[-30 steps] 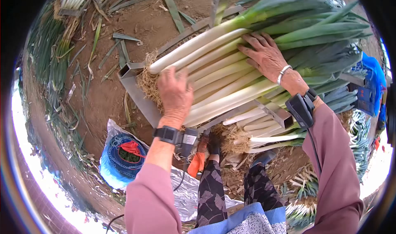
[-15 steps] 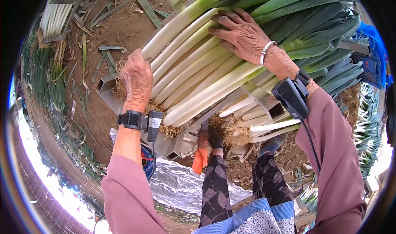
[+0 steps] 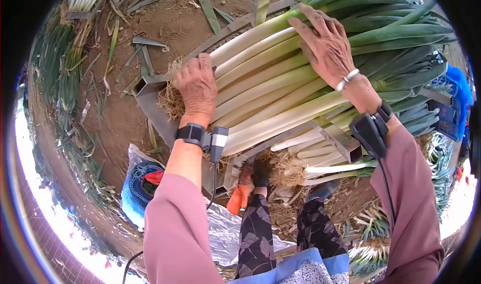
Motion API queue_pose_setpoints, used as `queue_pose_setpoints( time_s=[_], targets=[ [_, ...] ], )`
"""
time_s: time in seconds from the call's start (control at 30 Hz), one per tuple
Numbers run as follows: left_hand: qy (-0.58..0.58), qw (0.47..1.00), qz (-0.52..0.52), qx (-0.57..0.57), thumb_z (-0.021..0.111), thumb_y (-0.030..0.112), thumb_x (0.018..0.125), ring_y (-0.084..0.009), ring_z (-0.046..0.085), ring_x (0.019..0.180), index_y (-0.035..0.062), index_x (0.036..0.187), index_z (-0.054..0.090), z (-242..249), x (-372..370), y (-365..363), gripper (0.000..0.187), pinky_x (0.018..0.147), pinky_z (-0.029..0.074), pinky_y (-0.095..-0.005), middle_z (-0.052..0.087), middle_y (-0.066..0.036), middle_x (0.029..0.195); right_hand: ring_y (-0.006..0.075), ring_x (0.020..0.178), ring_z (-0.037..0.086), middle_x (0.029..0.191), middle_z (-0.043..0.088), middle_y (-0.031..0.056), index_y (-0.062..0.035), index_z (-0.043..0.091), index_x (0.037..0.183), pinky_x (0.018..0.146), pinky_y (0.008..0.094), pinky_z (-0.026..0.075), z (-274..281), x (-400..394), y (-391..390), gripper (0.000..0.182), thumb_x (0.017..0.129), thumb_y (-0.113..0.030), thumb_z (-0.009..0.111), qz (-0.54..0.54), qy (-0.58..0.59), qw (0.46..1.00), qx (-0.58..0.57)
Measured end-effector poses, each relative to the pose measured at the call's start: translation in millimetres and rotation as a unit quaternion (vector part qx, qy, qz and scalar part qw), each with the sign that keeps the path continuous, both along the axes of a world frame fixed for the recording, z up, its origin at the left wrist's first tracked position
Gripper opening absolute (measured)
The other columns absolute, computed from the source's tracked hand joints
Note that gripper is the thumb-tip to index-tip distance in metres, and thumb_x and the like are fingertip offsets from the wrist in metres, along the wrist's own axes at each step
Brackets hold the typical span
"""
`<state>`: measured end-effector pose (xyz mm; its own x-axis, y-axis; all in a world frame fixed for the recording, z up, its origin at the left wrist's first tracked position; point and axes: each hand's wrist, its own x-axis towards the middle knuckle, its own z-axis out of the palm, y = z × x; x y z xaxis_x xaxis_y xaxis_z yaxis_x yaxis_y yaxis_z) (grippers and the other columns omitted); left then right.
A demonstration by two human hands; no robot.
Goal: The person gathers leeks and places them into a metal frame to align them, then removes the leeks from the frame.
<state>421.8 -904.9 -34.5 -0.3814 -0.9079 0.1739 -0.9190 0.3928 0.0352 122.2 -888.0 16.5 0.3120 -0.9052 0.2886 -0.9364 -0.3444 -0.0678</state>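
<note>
Leeks [image 3: 273, 91], left hand [image 3: 197, 85] near roots [image 3: 170, 101], right hand [image 3: 328, 51] shifted farther forward

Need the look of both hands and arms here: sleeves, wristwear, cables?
Left hand: bare, mauve sleeve, black wrist strap with a box bearing a white label, dark cable. Right hand: bare, mauve sleeve, silver-coloured bangle, black strap, black box, dark cable.

The sleeves [image 3: 180, 224] are mauve; the apron [image 3: 295, 266] has blue edging.
</note>
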Motion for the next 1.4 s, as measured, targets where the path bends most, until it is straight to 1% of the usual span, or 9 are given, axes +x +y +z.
queue_pose_setpoints(
  time_s=[0.1,0.33,0.47,0.7,0.77,0.93,1.0,1.33,1.4],
  targets=[
    [0.038,0.999,-0.016,-0.009,0.062,0.009,0.08,-0.0332,0.058,0.088,0.0071,0.116,0.054,1.9,2.0,-0.5,0.037,0.081,0.044,-0.0444,0.059,-0.013,0.099,0.0283,0.125,0.043,0.139,0.044,0.0099,-0.0105,0.057,0.127,0.104,0.0435,0.036,-0.1,-4.1,-14.7,0.05,0.078,-0.006,0.064,-0.018,0.077,0.996,-0.029],
    [0.051,0.998,-0.023,0.002,0.066,0.011,0.078,-0.0335,0.059,0.093,0.004,0.114,0.056,-2.1,6.5,-0.2,0.037,0.081,0.045,-0.0437,0.062,-0.015,0.101,0.0282,0.13,0.04,0.136,0.05,0.0065,-0.0091,0.054,0.129,0.111,0.0435,0.03,5.5,-21.1,-27.0,0.053,0.078,-0.012,0.067,-0.066,0.015,0.991,-0.119],
    [0.057,0.998,-0.012,0.019,0.068,0.006,0.074,-0.0278,0.06,0.098,0.0041,0.11,0.057,-4.3,3.5,1.3,0.038,0.085,0.045,-0.0406,0.062,-0.011,0.105,0.026,0.137,0.035,0.139,0.048,0.0046,-0.0148,0.051,0.134,0.115,0.0449,0.025,-4.1,-32.5,-47.0,0.05,0.085,-0.014,0.061,0.003,0.118,0.993,-0.008],
    [0.067,0.998,-0.017,0.01,0.069,0.007,0.073,-0.0288,0.06,0.102,0.0035,0.11,0.057,-6.3,4.6,4.8,0.039,0.088,0.045,-0.0431,0.063,-0.012,0.111,0.0246,0.127,0.041,0.124,0.051,0.0033,-0.0161,0.057,0.122,0.114,0.0474,0.024,-3.0,-31.0,-40.1,0.041,0.081,-0.009,0.061,-0.013,0.167,0.986,-0.005],
    [0.069,0.997,-0.014,-0.014,0.069,0.009,0.075,-0.0287,0.059,0.104,0.0041,0.111,0.057,-3.9,3.4,7.8,0.038,0.091,0.044,-0.0447,0.063,-0.013,0.113,0.0242,0.121,0.043,0.116,0.052,0.0035,-0.0148,0.058,0.118,0.114,0.0488,0.024,2.2,-31.8,-38.3,0.041,0.079,-0.008,0.061,0.014,0.114,0.993,-0.018],
    [0.065,0.998,-0.01,-0.025,0.069,0.009,0.076,-0.0316,0.059,0.094,0.0058,0.116,0.058,6.0,4.0,-3.9,0.041,0.085,0.044,-0.044,0.062,-0.012,0.103,0.0238,0.142,0.029,0.147,0.042,0.0016,-0.0295,0.052,0.135,0.119,0.0463,0.017,-17.0,-30.5,-53.3,0.057,0.084,-0.003,0.054,-0.01,0.153,0.988,0.032],
    [0.002,0.999,0.019,0.041,0.066,0.014,0.08,-0.0297,0.058,0.092,0.0098,0.121,0.056,2.0,6.7,-10.3,0.042,0.082,0.043,-0.043,0.06,-0.009,0.097,0.024,0.142,0.029,0.148,0.041,0.0018,-0.0295,0.05,0.137,0.119,0.0465,0.017,-21.7,-27.5,-58.5,0.058,0.085,-0.003,0.052,-0.015,0.167,0.985,0.046],
    [-0.024,1.0,0.002,0.017,0.06,0.012,0.081,-0.0288,0.056,0.093,0.0122,0.122,0.052,-4.1,6.9,-16.1,0.042,0.078,0.042,-0.0449,0.054,-0.008,0.098,0.0253,0.144,0.026,0.154,0.033,0.0042,-0.0328,0.038,0.146,0.119,0.048,0.015,-14.8,-22.2,-67.4,0.064,0.089,-0.008,0.053,-0.026,0.248,0.965,0.085],
    [-0.029,0.999,-0.006,0.019,0.057,0.012,0.081,-0.0294,0.055,0.094,0.0128,0.122,0.052,-1.0,9.7,-14.2,0.042,0.079,0.042,-0.0451,0.053,-0.009,0.099,0.0256,0.144,0.026,0.154,0.033,0.0045,-0.0329,0.038,0.146,0.118,0.0482,0.017,-5.1,-19.9,-61.3,0.065,0.089,-0.011,0.056,-0.033,0.184,0.98,0.064]
  ],
)
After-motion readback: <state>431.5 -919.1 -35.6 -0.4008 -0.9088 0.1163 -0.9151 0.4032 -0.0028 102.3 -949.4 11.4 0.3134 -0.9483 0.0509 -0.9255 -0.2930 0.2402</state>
